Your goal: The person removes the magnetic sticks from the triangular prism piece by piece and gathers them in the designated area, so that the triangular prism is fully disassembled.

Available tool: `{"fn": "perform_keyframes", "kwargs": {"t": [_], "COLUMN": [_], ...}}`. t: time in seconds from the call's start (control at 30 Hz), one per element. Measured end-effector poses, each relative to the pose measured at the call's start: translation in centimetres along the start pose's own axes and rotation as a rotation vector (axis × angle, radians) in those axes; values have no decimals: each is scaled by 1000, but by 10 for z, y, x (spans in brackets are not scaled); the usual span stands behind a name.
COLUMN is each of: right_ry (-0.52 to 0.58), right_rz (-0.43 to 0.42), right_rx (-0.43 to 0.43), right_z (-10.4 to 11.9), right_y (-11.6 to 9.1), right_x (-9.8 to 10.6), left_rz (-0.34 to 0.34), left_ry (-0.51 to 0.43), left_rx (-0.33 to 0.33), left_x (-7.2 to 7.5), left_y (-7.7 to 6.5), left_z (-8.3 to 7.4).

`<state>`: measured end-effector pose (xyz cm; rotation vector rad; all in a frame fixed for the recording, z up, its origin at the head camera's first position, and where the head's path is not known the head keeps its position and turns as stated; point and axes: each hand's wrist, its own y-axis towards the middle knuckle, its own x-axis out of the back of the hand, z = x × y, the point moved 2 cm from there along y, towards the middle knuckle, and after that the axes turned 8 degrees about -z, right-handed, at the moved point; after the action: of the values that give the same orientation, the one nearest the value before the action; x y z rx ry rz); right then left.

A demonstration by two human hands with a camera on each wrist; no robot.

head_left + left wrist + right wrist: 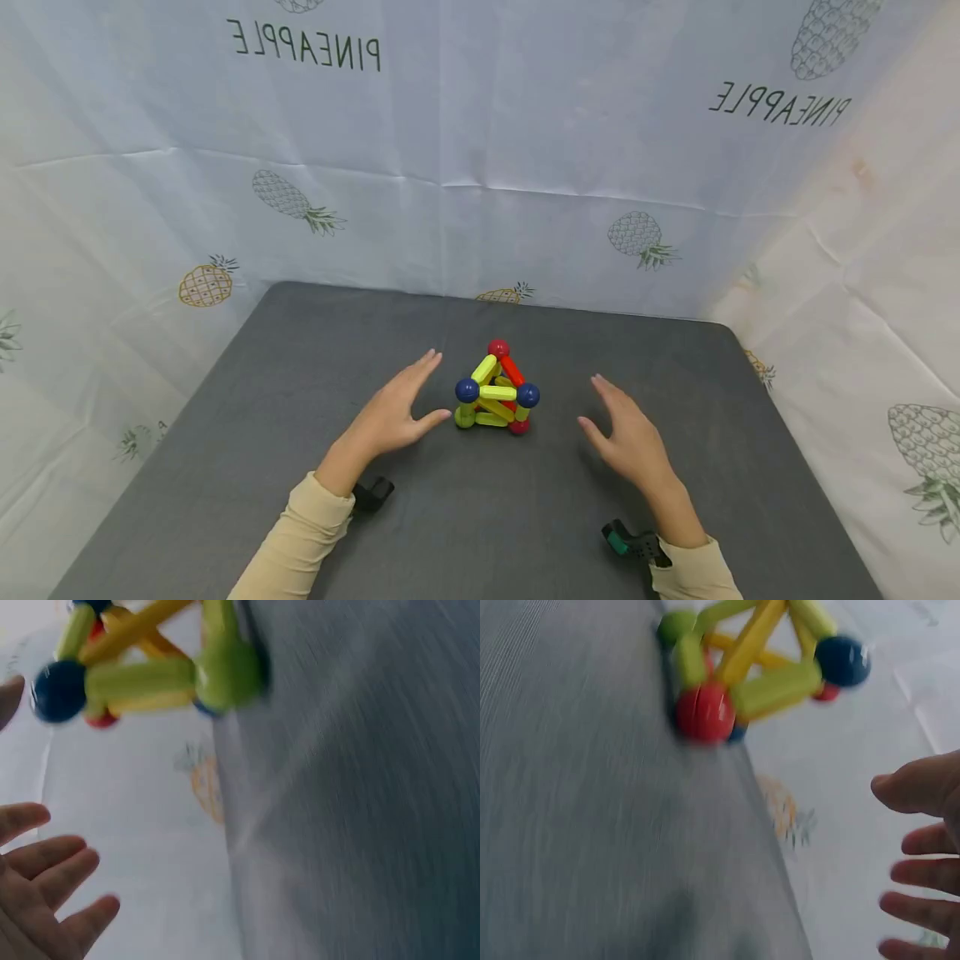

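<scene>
A toy frame of colored rods and balls [497, 392] stands on the dark grey table, with a red ball at its top and blue, green and red balls below. Yellow, lime and red rods join the balls. Just left of it is my left hand [395, 410], fingers extended and thumb pointing toward the green ball, holding nothing. Farther off on the right, my right hand [628, 436] hovers with fingers spread and nothing in it. Both wrist views show the toy frame [142, 682] apart from the fingers, somewhat blurred.
The grey table [360, 333] reaches back to a white curtain [480, 125] printed with pineapples. A dark wrist strap [372, 494] sits on the left wrist, and another strap [637, 543] with a green part is on the right.
</scene>
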<state>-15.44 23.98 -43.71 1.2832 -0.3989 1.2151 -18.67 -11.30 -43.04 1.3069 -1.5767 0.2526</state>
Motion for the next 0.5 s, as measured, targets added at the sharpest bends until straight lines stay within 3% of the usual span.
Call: {"fn": "perform_keyframes", "kwargs": {"t": [0.1, 0.23, 0.37, 0.5], "right_ry": [179, 407, 586, 672], "right_rz": [16, 41, 65, 83], "right_rx": [-1, -14, -50, -73], "right_z": [14, 29, 41, 49], "right_y": [7, 17, 26, 33], "right_x": [-5, -11, -17, -24], "left_rz": [11, 3, -13, -45], "left_ry": [-180, -339, -428, -445], "left_rx": [28, 29, 17, 28], "left_x": [-10, -21, -28, -33], "left_y": [8, 18, 26, 30], "left_z": [-9, -18, -25, -30]}}
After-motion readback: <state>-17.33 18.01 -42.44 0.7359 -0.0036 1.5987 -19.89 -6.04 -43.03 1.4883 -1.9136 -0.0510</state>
